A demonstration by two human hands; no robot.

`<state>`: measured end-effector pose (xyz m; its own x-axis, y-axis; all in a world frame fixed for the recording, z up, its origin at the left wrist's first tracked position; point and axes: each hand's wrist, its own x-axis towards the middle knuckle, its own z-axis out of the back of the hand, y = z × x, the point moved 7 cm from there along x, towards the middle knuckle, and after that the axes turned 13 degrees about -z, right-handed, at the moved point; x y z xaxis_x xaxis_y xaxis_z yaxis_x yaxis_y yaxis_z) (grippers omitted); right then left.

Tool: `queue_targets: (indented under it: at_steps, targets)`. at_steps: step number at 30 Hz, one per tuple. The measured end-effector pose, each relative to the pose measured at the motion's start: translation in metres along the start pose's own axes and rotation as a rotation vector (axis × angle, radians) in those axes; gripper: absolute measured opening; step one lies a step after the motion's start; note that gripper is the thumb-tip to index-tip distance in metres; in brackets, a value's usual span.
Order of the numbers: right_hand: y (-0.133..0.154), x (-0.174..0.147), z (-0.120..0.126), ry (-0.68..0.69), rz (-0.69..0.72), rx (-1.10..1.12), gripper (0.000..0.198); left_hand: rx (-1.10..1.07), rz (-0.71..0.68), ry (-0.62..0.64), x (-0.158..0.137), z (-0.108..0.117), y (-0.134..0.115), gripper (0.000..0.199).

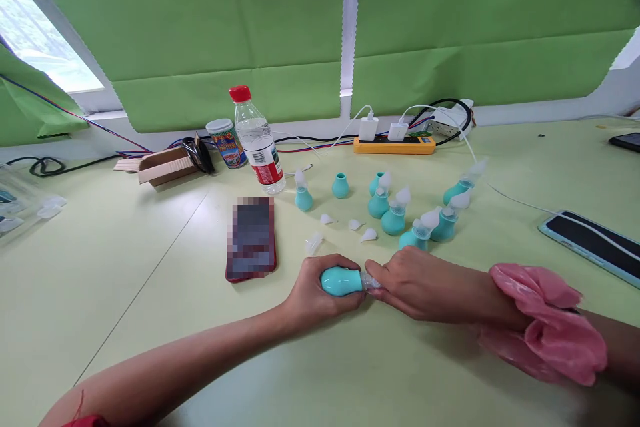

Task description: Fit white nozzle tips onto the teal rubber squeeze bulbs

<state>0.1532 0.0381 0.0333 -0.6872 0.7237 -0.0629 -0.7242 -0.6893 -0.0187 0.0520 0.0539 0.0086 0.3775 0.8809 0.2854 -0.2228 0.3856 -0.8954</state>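
Note:
My left hand (324, 293) is wrapped round the teal bulb (340, 281) of a nasal aspirator, which lies sideways above the table. My right hand (407, 283) pinches the clear plastic piece (369, 281) at the bulb's neck; the fingers hide part of it. Beyond my hands stand several teal aspirators with clear necks and whitish tips, such as the nearest one (417, 235). A bare teal bulb (341, 185) stands farther back with its neck open. Small white tips (369, 235) and a loose clear piece (314, 243) lie between them and my left hand.
A phone (251, 240) lies at left, near a red-capped bottle (259, 147), a can (227, 143) and a cardboard box (167, 165). An orange power strip (395, 145) with chargers sits at the back. A cable crosses another phone (595, 243) at right.

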Motion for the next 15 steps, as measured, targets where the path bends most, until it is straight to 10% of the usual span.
queue_targets:
  at_steps: [7,15]
  targets:
    - [-0.001,0.005,-0.005,0.387,0.086,0.845,0.03,0.106,-0.202,0.014,-0.003,0.0,-0.011,0.023]
    - [0.009,-0.004,-0.053,1.09,-0.192,1.568,0.044,0.174,-0.413,0.029,-0.006,-0.002,-0.032,0.021]
